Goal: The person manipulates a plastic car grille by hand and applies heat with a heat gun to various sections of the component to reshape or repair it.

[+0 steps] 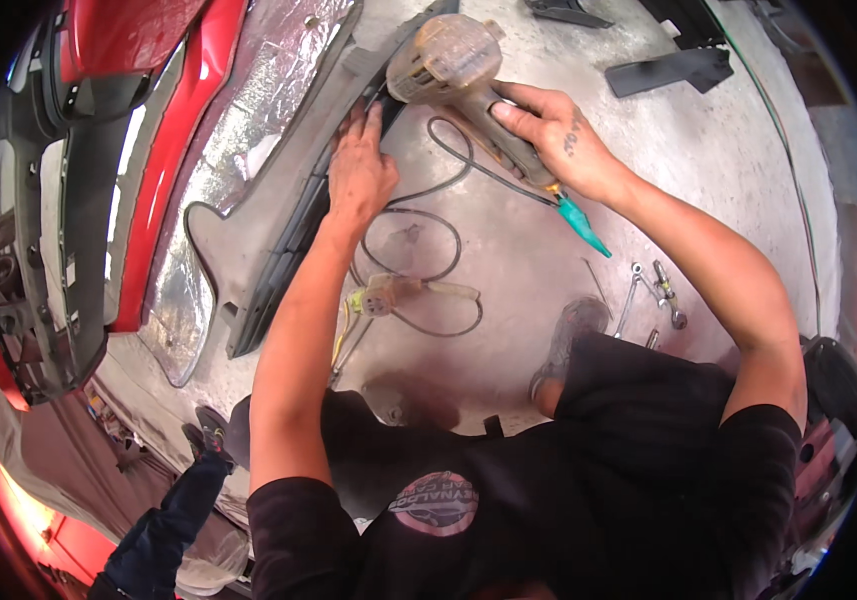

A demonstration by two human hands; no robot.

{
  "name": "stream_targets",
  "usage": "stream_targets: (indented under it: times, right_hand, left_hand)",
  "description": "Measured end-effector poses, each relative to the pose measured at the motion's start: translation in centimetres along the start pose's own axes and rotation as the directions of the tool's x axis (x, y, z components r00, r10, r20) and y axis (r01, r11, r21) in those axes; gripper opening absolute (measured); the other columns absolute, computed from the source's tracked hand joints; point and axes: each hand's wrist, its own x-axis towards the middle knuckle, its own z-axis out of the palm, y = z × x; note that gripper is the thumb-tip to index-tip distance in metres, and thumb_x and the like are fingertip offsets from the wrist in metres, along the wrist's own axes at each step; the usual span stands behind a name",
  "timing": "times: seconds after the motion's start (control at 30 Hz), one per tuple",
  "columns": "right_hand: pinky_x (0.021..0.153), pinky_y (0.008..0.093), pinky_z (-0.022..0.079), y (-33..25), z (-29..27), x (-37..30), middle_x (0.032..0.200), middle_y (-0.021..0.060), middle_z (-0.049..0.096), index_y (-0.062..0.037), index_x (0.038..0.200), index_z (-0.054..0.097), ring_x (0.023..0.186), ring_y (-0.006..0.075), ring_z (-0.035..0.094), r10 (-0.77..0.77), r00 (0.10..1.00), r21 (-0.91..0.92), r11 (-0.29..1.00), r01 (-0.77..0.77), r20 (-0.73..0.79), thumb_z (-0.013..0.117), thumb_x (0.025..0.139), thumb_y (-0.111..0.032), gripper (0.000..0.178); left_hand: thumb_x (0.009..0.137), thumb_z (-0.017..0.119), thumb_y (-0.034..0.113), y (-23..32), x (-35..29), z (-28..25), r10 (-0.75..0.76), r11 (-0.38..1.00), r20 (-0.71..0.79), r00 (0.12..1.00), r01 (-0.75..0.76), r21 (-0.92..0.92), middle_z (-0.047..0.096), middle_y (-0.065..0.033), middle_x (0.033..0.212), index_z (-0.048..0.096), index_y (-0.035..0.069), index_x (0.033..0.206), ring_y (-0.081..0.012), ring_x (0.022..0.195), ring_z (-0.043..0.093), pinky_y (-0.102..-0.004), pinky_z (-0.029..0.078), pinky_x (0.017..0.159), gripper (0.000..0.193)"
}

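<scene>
My right hand (564, 135) is wrapped round the grip of a dusty, corded heat gun (446, 60). The tool's rounded body is over the upper end of a long black plastic trim piece (289, 235). Teal tape (582, 225) covers the cord where it leaves the grip. On the trim piece rests my left hand (362, 175), its fingers stretched out along the strip, just below the heat gun. The trim runs beside a large grey panel (239, 240) with a silvery, foil-like sheet (249, 100) on its left.
Red and black bumper parts (164, 180) stand at the left. A cord (449, 265) loops across the concrete floor to a plug connection (389, 295). Wrenches (634, 290) lie by my right knee. A black plastic piece (669, 73) lies farther off. Another person's leg (164, 530) is at lower left.
</scene>
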Motion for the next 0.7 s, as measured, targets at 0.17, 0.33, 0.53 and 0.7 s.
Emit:
stream_targets:
  times: [0.17,0.33,0.53,0.7]
  right_hand:
    - [0.089,0.0337,0.050,0.4,0.1,-0.1,0.107,0.0129,0.073,-0.0023,0.133,0.063,0.096,0.0188,0.065,-0.009,1.000,0.014,1.000,0.009,-0.006,0.054,0.102,-0.030,0.042]
    - [0.093,0.0349,0.050,0.6,-0.4,0.0,0.113,0.0147,0.072,-0.0019,0.134,0.063,0.102,0.0205,0.065,0.058,0.998,0.049,0.997,-0.058,0.002,0.055,0.102,-0.030,0.043]
    - [0.089,0.0322,0.050,1.9,-0.4,0.2,0.112,0.0127,0.070,0.0024,0.137,0.059,0.101,0.0177,0.064,-0.024,1.000,0.103,0.994,0.022,0.019,0.054,0.104,-0.028,0.045]
    - [0.102,0.0357,0.047,2.6,-1.0,0.3,0.124,0.0180,0.069,0.0027,0.137,0.059,0.116,0.0246,0.063,-0.004,0.999,0.127,0.992,-0.002,0.046,0.056,0.102,-0.031,0.048]
  left_hand:
    - [0.084,0.056,0.004,0.9,-2.7,0.2,0.002,0.997,-0.056,0.998,0.002,0.081,0.043,-0.0228,0.153,0.046,-0.004,0.145,-0.0420,0.144,0.038,-0.0499,0.028,0.122,0.063]
    - [0.084,0.056,0.004,2.1,-2.4,0.1,0.023,0.992,-0.076,0.997,-0.014,0.124,0.043,-0.0235,0.153,0.042,-0.007,0.146,-0.0425,0.144,0.038,-0.0514,0.028,0.121,0.065]
    - [0.081,0.060,0.012,2.1,-0.4,1.3,-0.161,0.971,-0.080,0.984,0.172,0.167,0.039,-0.0284,0.154,0.030,-0.009,0.152,-0.0438,0.145,0.035,-0.0552,0.026,0.121,0.080]
    - [0.079,0.062,0.016,2.7,-0.5,2.8,-0.235,0.965,-0.028,0.972,0.237,0.114,0.033,-0.0308,0.157,0.025,-0.009,0.154,-0.0441,0.150,0.025,-0.0580,0.017,0.123,0.088]
